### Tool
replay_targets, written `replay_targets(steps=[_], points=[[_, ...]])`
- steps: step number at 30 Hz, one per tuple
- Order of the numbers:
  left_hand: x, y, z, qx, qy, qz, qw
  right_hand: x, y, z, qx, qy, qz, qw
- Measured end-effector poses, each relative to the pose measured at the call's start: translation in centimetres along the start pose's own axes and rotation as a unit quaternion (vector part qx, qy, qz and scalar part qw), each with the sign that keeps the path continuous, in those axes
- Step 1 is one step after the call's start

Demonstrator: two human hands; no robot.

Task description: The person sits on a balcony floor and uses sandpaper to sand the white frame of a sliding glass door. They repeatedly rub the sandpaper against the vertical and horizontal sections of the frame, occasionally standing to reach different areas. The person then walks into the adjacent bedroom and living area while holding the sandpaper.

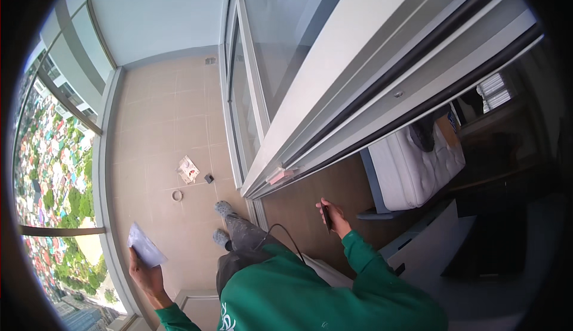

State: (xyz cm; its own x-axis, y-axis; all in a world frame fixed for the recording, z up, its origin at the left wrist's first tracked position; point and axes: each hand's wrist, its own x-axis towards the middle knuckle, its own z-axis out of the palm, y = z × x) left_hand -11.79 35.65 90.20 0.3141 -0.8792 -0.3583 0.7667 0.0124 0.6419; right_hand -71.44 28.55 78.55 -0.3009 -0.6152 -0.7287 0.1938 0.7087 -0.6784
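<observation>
My left hand (147, 275) is out to the left near the glass railing, its fingers closed on the lower edge of a folded white sheet (145, 246), paper or thin plastic. On the right, past the door frame, my right hand (336, 218) is closed round a slim dark flat object (326, 216); its kind is too small to make out. A roll of tape (176, 195) lies on the tiled floor ahead of my feet. Beyond it are a printed packet or sheet (188, 170) and a small dark block (209, 178).
The balcony's tiled floor (161, 113) runs between the railing (102, 170) and a sliding glass door (271, 39). The door's edge slants across the upper right. Indoors stand a mattress on a bed (403, 176) and dark furniture. A black cable (289, 234) arcs beside my legs.
</observation>
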Motion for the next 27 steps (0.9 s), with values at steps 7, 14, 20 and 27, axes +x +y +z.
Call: replay_targets(steps=[7, 14, 20, 27], points=[[1.2, 0.7, 1.2, 0.043, 0.025, 0.015, 0.999, -2.6, 0.0, 6.0, 0.05, -0.049, -0.039, 0.997], [2.6, 0.7, -0.4, 0.072, -0.002, -0.007, 0.997, -3.5, 0.6, 7.0, 0.003, -0.055, -0.031, 0.998], [3.6, 0.1, -1.9, 0.161, 0.069, 0.034, 0.984, -2.7, 4.0, 7.1, 0.015, 0.01, -0.065, 0.998], [5.4, 2.6, -2.8, 0.127, -0.031, -0.035, 0.991, -7.2, 5.5, 11.0, 0.116, 0.047, -0.007, 0.992]])
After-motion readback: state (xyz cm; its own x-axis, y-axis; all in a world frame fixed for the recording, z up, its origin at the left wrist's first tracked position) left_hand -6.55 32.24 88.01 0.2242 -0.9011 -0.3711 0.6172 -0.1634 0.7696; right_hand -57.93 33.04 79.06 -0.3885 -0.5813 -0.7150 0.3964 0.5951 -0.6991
